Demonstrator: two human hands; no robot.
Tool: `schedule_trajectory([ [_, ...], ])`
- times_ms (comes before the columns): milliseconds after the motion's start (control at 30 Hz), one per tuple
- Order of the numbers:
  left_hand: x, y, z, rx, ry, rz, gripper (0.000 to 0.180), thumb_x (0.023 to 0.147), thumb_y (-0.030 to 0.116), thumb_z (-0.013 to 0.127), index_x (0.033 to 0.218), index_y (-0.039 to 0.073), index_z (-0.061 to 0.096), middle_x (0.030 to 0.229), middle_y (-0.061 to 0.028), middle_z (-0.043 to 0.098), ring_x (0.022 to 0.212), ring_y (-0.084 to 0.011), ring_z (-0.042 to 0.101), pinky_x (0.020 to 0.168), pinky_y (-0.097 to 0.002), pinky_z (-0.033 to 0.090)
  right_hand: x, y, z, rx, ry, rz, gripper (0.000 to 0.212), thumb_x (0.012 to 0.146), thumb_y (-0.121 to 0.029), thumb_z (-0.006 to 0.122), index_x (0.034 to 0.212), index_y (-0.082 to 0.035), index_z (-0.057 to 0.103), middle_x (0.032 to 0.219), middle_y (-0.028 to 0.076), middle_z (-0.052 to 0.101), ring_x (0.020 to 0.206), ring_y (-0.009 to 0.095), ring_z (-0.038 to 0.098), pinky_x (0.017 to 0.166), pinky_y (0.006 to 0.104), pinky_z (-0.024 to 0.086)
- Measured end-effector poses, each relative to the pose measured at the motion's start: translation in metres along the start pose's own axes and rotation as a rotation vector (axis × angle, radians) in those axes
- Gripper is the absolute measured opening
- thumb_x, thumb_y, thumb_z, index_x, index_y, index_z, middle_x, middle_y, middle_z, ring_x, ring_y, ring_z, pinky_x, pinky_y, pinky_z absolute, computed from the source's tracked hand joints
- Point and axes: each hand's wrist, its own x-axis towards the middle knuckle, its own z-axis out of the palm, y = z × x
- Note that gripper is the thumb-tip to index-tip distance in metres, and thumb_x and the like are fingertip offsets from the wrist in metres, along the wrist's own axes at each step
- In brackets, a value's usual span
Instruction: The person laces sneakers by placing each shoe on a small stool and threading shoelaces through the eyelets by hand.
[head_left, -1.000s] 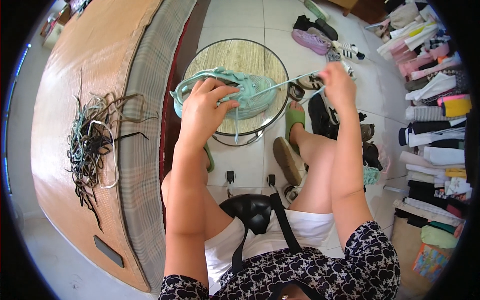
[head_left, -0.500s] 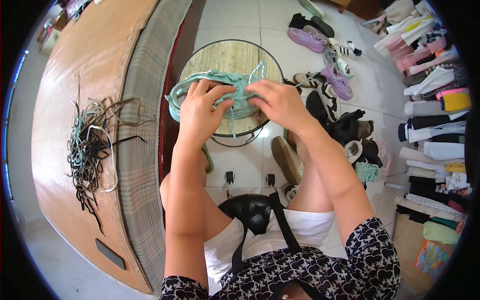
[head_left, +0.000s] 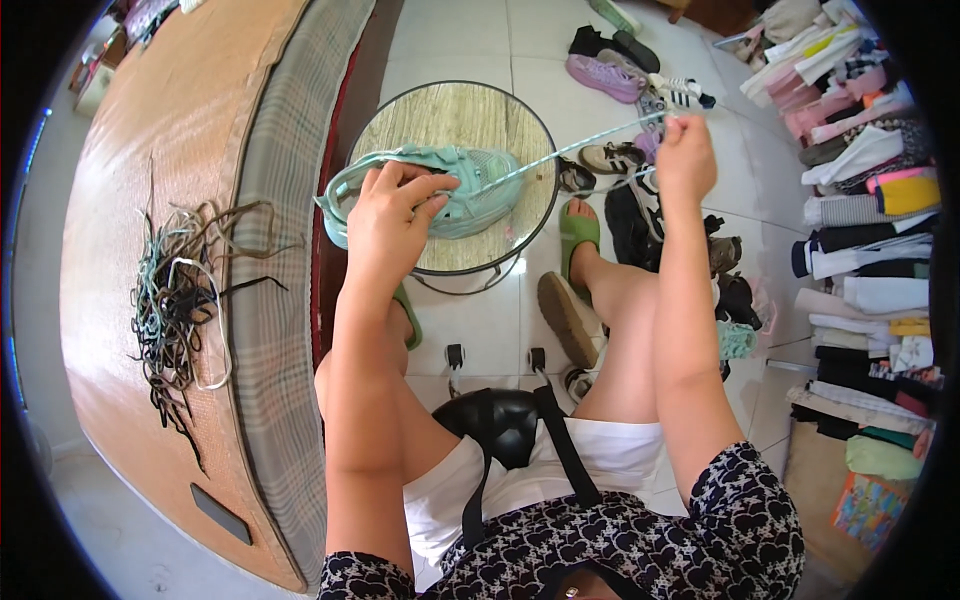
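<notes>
A mint-green sneaker (head_left: 490,190) lies on the round wood-topped stool (head_left: 440,112), its heel opening to the left and its toe to the right. My left hand (head_left: 392,215) is closed over the shoe's tongue and eyelet area; its fingertips partly hide what they pinch. Out to the right, above the floor, my right hand (head_left: 687,155) is closed on a light mint shoelace (head_left: 580,146). The lace stretches taut from the shoe's eyelets to that hand, and a loose end hangs below it.
On the bed (head_left: 120,330) at left lie a tangle of loose shoelaces (head_left: 180,300) and a dark flat phone-like slab (head_left: 221,512). Several shoes, among them a lilac sneaker (head_left: 605,78), cover the floor at right. Folded clothes (head_left: 860,250) line the far right.
My right hand has moved from the shoe out to the right, drawing the lace into a long straight line. My left hand stays on the shoe.
</notes>
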Motion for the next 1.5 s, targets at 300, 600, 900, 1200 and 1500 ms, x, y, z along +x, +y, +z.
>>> schedule_trajectory([
  [300, -0.004, -0.002, 0.002, -0.001, 0.079, 0.096, 0.026, 0.074, 0.016, 0.079, 0.099, 0.019, 0.076, 0.107, -0.0015, 0.062, 0.101, -0.0242, 0.059, 0.083, -0.0384, 0.051, -0.087, -0.108, -0.016, 0.669, -0.516, -0.671, 0.018, 0.085, -0.020, 0.072, 0.091, -0.010, 0.059, 0.094, 0.006, 0.060, 0.079, 0.028, 0.066, 0.065, 0.0396, 0.053],
  [600, -0.001, 0.000, 0.014, 0.026, 0.184, -0.009, 0.015, 0.072, 0.015, 0.080, 0.085, 0.013, 0.072, 0.102, -0.0004, 0.062, 0.097, -0.0235, 0.060, 0.079, -0.0382, 0.051, -0.066, -0.093, -0.015, 0.364, -0.469, -0.860, 0.012, 0.085, -0.014, 0.067, 0.089, -0.009, 0.058, 0.092, 0.007, 0.058, 0.085, 0.029, 0.064, 0.067, 0.0430, 0.054],
  [900, 0.000, -0.002, 0.010, -0.055, 0.138, -0.004, 0.016, 0.074, 0.011, 0.079, 0.086, 0.009, 0.068, 0.101, -0.0023, 0.062, 0.094, -0.0258, 0.060, 0.079, -0.0383, 0.050, 0.000, -0.016, -0.004, 0.097, -0.016, -0.156, 0.018, 0.092, -0.024, 0.067, 0.091, -0.008, 0.058, 0.092, 0.009, 0.060, 0.079, 0.035, 0.063, 0.067, 0.0455, 0.050],
  [1200, -0.007, 0.008, 0.010, -0.032, 0.213, 0.075, 0.025, 0.072, 0.011, 0.078, 0.093, 0.009, 0.065, 0.110, -0.0055, 0.061, 0.099, -0.0292, 0.060, 0.080, -0.0396, 0.050, -0.030, -0.067, -0.018, 0.984, -0.244, 0.031, 0.014, 0.095, -0.016, 0.067, 0.093, -0.004, 0.060, 0.081, 0.001, 0.060, 0.063, 0.010, 0.058, 0.059, 0.0248, 0.047],
  [1500, -0.031, 0.053, 0.021, -0.570, -0.064, -0.086, 0.046, 0.079, 0.009, 0.073, 0.123, 0.007, 0.059, 0.096, -0.0168, 0.069, 0.081, -0.0344, 0.068, 0.073, -0.0414, 0.054, -0.070, -0.104, -0.060, 1.744, -1.300, -0.223, 0.014, 0.090, -0.009, 0.071, 0.090, -0.005, 0.058, 0.092, 0.002, 0.053, 0.070, 0.010, 0.058, 0.056, 0.0224, 0.048],
])
